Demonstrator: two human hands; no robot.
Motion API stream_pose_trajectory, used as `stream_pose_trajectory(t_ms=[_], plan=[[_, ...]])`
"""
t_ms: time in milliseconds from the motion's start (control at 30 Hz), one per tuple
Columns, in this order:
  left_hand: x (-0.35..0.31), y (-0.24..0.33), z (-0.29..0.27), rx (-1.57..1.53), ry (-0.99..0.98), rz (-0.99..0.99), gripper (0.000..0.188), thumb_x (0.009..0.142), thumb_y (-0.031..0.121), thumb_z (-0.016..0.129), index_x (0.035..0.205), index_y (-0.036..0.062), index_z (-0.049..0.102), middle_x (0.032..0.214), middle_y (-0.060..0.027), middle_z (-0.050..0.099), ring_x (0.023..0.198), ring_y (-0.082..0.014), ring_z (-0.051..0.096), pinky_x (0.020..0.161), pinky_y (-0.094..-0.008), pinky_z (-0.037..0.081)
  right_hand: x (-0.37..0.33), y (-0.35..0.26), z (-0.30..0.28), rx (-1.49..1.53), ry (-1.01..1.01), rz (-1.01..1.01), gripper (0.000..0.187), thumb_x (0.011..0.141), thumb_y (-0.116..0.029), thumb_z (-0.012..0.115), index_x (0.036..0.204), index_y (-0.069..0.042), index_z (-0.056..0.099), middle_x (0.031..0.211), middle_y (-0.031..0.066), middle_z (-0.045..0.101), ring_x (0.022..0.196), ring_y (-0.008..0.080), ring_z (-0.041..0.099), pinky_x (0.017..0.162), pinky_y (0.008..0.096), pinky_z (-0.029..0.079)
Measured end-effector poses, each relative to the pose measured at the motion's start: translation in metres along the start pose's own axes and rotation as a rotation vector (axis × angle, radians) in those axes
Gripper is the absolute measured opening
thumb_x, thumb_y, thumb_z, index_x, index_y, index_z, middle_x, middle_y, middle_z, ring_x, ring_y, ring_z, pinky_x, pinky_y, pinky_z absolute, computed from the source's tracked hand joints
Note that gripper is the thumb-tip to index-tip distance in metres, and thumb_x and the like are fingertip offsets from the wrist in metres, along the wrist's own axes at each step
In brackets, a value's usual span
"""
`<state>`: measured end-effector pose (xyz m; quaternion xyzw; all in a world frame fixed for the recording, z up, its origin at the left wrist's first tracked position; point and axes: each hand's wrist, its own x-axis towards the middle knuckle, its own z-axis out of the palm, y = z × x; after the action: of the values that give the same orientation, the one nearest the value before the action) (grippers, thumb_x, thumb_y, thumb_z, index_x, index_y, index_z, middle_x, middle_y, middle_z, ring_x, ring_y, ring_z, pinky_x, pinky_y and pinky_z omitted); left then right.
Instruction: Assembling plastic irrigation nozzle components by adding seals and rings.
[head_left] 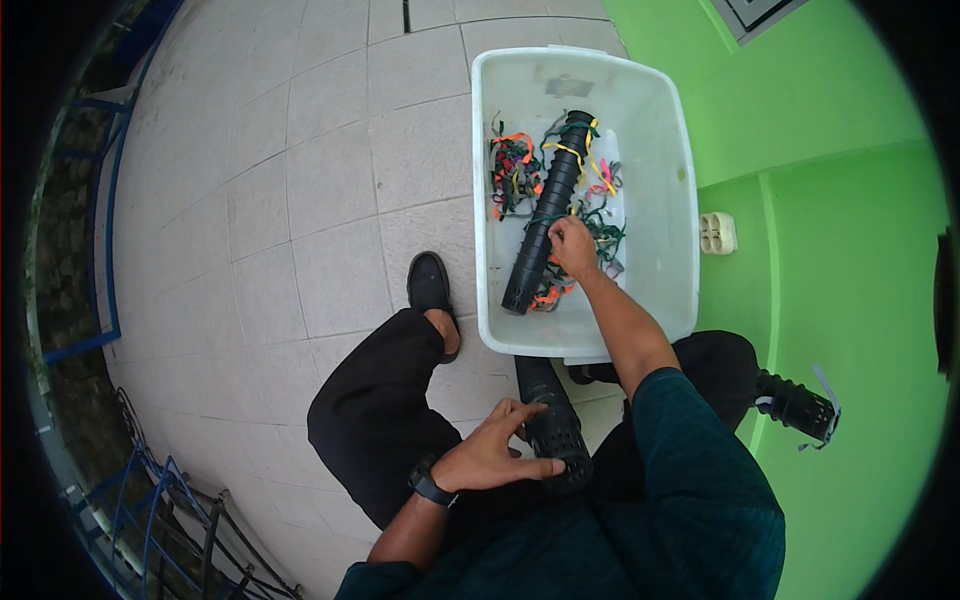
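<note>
My left hand (487,448), with a dark watch on its wrist, grips the near end of a stack of black slotted plastic pots (555,425) between thumb and fingers. This stack lies between my legs, against the near side of a white plastic tub (487,290). Inside the tub my right hand (573,248) is closed, fingertips pinched together at a second, longer stack of black pots (545,215). Green and yellow strips (568,150) are looped around that stack. Whatever the right fingertips pinch is too small to make out.
Loose heaps of coloured strips (516,178) lie in the tub on both sides of the stack. Another black pot stack (800,408) with a grey strip is at my right. A green wall (830,240) with a socket (717,233) borders the tub. Pale tiles (320,190) cover the floor.
</note>
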<state>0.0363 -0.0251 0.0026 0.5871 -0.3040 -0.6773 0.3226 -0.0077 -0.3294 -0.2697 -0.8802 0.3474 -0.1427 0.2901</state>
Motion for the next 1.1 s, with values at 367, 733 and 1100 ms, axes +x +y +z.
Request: stream_pose_trajectory(t_ms=[367,733,1100], plan=[[0.015,-0.014,0.002,-0.175,0.075,-0.026,0.08,0.084,0.047,0.075,0.14,-0.0023,0.046,0.122,-0.0109,0.05,0.108,-0.0205,0.058,0.082,-0.0333,0.057,-0.001,-0.101,-0.189,0.883,-0.169,0.346,0.015,0.097,-0.016,0.059,0.101,-0.004,0.068,0.088,0.0005,0.068,0.076,0.0104,0.065,0.066,0.0223,0.05],[0.027,-0.041,0.05,-0.607,0.234,0.134,0.064,0.089,0.052,0.064,0.134,0.0084,0.052,0.118,-0.0023,0.052,0.102,-0.0146,0.048,0.09,-0.0369,0.048,-0.227,-0.224,-0.271,-0.107,-0.269,-0.215,0.063,0.079,-0.051,0.074,0.122,-0.009,0.056,0.109,0.015,0.061,0.074,0.0355,0.068,0.062,0.0446,0.055],[0.065,-0.081,0.079,0.229,0.455,0.6,0.052,0.072,0.016,0.078,0.118,0.0047,0.057,0.114,-0.0159,0.064,0.113,-0.0244,0.061,0.094,-0.0372,0.048,-0.229,-0.197,-0.256,0.02,-0.182,-0.598,0.054,0.079,-0.043,0.074,0.118,-0.011,0.058,0.096,0.0116,0.061,0.076,0.0347,0.067,0.066,0.0429,0.055]])
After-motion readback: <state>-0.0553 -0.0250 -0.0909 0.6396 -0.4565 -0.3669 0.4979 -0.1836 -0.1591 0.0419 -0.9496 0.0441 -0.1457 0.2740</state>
